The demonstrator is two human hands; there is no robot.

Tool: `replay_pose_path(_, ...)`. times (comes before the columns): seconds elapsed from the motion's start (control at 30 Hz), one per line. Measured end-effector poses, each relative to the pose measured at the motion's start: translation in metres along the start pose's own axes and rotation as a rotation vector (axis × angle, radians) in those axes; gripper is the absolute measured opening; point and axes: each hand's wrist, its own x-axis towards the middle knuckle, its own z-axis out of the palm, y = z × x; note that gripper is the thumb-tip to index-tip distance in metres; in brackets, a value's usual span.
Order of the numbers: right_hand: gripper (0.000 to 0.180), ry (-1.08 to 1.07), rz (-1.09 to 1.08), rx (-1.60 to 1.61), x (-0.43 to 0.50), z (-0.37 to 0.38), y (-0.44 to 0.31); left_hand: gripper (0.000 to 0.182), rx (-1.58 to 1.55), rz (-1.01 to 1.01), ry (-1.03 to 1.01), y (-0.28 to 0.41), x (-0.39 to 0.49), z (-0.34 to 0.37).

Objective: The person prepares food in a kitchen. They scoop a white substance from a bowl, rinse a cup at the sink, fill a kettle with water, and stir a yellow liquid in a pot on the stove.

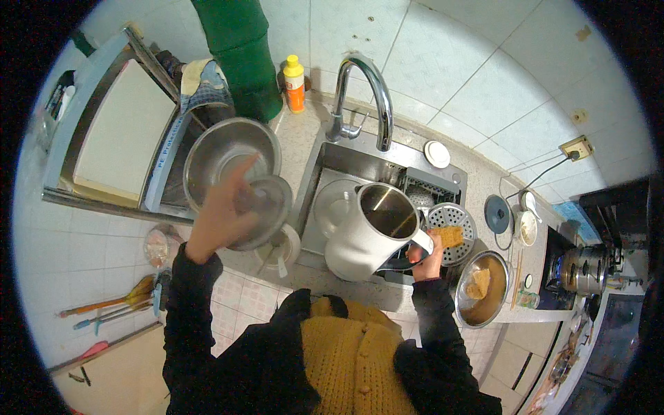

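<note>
My right hand (429,257) grips the handle of a white jug with a steel inside (345,244), a kettle or blender jug. The jug is tilted over the front of the steel sink (319,166), and its open mouth shows a little liquid or wet metal. My left hand (223,210), blurred, has its fingers spread over a round metal bowl or lid (272,199). Whether it grips this piece cannot be made out. Behind it is a large steel basin (207,140). A light cup with a spoon (290,244) stands at the counter's front edge.
A chrome faucet (342,85) arches over the sink. Right of the jug are a perforated steel steamer plate (451,212) bearing a yellow sponge (450,236), and a steel bowl with brownish water (487,306). A pot (583,270) sits on the stove; a yellow-capped bottle (294,91) stands behind.
</note>
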Motion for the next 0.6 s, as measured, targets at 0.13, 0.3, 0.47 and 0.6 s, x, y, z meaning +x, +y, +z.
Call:
replay_pose_path(0.13,0.028,-0.033,-0.025,-0.009,-0.02,-0.014,-0.004,0.082,-0.018,0.015,-0.137,0.017,-0.011,0.011)
replay_pose_path(0.3,0.023,-0.004,-0.171,-0.171,-0.033,0.018,-0.025,0.075,-0.107,-0.047,-0.003,0.012,-0.022,0.016)
replay_pose_path(0.47,0.032,-0.244,-0.215,-0.605,-0.055,0.067,-0.063,0.071,-0.461,-0.147,0.354,-0.03,-0.064,0.004)
replay_pose_path(0.6,0.024,-0.514,-0.201,-0.975,-0.064,0.114,-0.077,0.065,-0.592,-0.188,0.48,-0.064,-0.105,-0.003)
